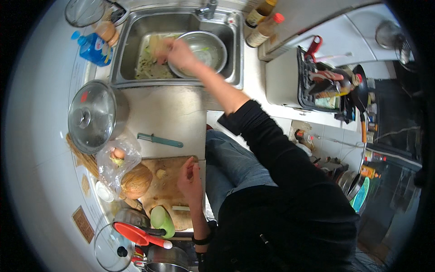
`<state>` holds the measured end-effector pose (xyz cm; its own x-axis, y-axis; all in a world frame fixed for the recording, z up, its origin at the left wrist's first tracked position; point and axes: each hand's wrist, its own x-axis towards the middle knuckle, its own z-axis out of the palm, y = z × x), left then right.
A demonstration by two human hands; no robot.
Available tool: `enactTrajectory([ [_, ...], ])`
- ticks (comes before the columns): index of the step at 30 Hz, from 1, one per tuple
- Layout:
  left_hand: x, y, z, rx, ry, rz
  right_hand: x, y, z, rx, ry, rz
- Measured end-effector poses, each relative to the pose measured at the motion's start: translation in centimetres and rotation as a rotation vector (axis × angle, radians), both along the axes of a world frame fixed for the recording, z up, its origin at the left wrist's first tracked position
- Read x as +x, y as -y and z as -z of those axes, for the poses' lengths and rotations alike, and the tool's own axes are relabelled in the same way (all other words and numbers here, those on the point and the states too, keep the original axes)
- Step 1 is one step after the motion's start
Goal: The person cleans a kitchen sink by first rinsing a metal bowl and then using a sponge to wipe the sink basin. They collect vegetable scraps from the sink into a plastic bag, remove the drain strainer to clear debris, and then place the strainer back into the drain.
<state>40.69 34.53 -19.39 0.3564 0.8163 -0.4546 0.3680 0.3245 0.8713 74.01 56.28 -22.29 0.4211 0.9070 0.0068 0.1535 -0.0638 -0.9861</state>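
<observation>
Over the sink, my right hand [181, 54] is blurred by motion, its fingers around a pale yellow thing [157, 47] too smeared to name. Beneath and beside it stands a metal bowl [214, 56] with water and a green scrap. Wet peelings [153, 69] lie on the sink floor to its left. My left hand [189, 178] hovers at the near edge of the wooden cutting board [166, 187], fingers loosely curled and holding nothing that I can see. A pale strip [180, 208] lies close to that wrist. On the counter rests a teal-handled vegetable peeler [163, 140].
A lidded pot [91, 115] stands against the wall, near a plastic bag [119, 153] with eggs. A large brown onion-like bulb [136, 181] and a cut green vegetable [162, 219] sit around the board. Blue bottle [97, 49] and sauce bottles [261, 32] flank the sink [117, 64].
</observation>
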Motion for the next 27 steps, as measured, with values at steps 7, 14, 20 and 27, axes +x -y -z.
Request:
enactTrajectory([
  [7, 0.6, -3.1, -0.7, 0.091, -0.094, -0.070, 8.0, -1.5, 2.8, -0.557, 1.174, -0.295],
  [14, 3.9, -7.9, -0.1, 0.072, -0.006, -0.146, -4.9, 5.0, 4.6, 0.180, 0.715, -0.501],
  [20, 5.3, -10.0, -0.1, 0.073, 0.015, -0.195, -6.3, 4.3, 8.3, 0.064, 0.730, -0.411],
  [27, 5.7, -10.5, 1.1, 0.077, 0.005, -0.212, 1.4, -1.0, 3.9, 0.045, 0.564, -0.101],
])
